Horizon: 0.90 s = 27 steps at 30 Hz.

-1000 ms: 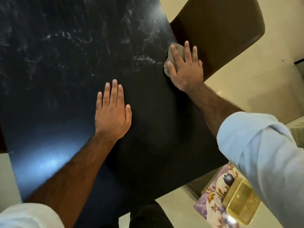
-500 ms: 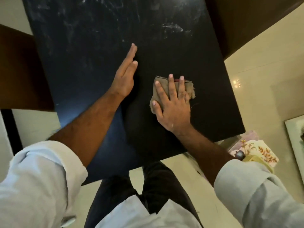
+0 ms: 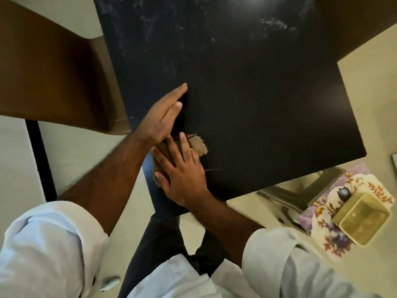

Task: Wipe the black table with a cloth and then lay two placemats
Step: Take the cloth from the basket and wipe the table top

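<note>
The black table (image 3: 257,104) fills the middle of the view, with pale smears on its far part. My right hand (image 3: 182,175) presses flat, fingers spread, on a tan frayed cloth (image 3: 198,146) near the table's near left edge; most of the cloth is hidden under the hand. My left hand (image 3: 163,117) lies just beyond it with straight fingers, touching the tabletop. On the floor at the right lie floral placemats (image 3: 318,222), partly under the table corner.
A brown chair (image 3: 53,72) stands at the table's left side, another brown chair (image 3: 354,22) at the far right. A yellowish box (image 3: 361,220) sits on the placemats on the floor. A metal table base (image 3: 300,192) shows beneath the near right corner.
My right hand slid the cloth from the table's far right edge across toward the near left edge. My left hand stayed flat on the table, now right beside the cloth. The view swung leftward.
</note>
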Each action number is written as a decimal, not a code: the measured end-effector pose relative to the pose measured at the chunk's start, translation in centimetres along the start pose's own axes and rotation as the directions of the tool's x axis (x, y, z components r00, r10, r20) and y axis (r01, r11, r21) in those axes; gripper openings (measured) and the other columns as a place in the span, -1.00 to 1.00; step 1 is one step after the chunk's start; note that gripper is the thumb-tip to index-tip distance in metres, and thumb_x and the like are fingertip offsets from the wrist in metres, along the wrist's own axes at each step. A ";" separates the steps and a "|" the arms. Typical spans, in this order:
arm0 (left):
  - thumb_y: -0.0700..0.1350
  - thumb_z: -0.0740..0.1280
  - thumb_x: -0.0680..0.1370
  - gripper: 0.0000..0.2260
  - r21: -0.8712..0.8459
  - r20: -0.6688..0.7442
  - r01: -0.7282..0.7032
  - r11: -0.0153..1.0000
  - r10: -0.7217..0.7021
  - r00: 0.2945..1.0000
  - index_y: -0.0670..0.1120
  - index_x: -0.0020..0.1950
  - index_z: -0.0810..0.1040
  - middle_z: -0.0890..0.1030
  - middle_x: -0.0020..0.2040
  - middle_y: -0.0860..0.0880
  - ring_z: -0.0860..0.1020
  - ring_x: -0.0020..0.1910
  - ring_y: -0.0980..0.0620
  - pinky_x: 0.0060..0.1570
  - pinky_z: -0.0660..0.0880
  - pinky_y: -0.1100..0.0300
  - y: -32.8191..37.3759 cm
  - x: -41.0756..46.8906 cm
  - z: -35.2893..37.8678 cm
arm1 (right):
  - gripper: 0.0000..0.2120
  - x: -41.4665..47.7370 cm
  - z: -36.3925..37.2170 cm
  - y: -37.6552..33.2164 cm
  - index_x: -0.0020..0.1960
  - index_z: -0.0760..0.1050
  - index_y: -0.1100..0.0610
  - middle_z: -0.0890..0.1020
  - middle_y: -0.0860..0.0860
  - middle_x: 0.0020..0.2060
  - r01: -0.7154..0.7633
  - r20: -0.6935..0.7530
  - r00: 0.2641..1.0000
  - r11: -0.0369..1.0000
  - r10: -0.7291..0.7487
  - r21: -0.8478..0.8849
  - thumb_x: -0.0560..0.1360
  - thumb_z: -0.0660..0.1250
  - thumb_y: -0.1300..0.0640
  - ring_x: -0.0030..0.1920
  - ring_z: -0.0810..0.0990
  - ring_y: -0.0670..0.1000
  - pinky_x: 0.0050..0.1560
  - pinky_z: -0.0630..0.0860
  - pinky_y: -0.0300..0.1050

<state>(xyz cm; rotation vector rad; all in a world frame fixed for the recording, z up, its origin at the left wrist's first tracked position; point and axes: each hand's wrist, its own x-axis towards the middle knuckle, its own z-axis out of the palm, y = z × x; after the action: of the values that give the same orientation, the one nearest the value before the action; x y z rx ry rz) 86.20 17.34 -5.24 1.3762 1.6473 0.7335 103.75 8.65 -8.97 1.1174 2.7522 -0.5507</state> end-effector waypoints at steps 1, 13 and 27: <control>0.00 0.11 0.82 -0.50 0.004 -0.009 -0.004 1.000 0.004 1.000 -0.02 0.78 0.26 0.31 0.76 0.05 0.24 0.73 0.16 0.74 0.24 -0.06 -0.7 -1.1 -0.7 | -0.30 0.5 -0.1 -0.5 0.80 -0.04 -0.18 -0.17 0.04 0.80 -0.005 -0.007 1.000 1.000 0.005 0.002 0.75 0.03 -0.36 0.78 -0.28 0.23 0.70 -0.17 0.22; 0.11 0.05 0.80 -0.39 -0.085 -0.251 0.048 0.995 -0.068 0.966 0.01 0.83 0.00 -0.02 0.84 0.06 -0.07 0.81 0.08 0.77 0.05 -0.24 -8.2 -7.2 -5.7 | -0.19 14.5 -2.7 -3.8 0.80 -0.05 -0.21 -0.14 0.05 0.80 -0.019 -0.051 0.999 1.000 0.019 -0.007 0.66 0.14 -0.45 0.78 -0.24 0.28 0.72 0.04 0.43; 0.35 0.17 0.74 -0.24 0.703 -0.015 0.171 0.690 -0.226 0.974 0.19 0.81 -0.16 -0.24 0.82 -0.10 -0.21 0.79 -0.26 0.71 -0.01 -0.29 -4.3 -0.1 -7.1 | -0.59 14.5 -9.2 1.0 0.52 0.53 0.03 0.52 -0.01 0.50 -0.272 -0.202 0.869 0.777 0.452 0.567 0.69 0.40 0.13 0.48 0.50 0.00 0.54 0.49 -0.01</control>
<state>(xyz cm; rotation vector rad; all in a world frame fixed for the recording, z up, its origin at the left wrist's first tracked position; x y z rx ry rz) 77.93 16.87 -5.54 1.6575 2.0831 -0.1250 94.22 22.18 -4.31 1.9865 2.5688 -1.1999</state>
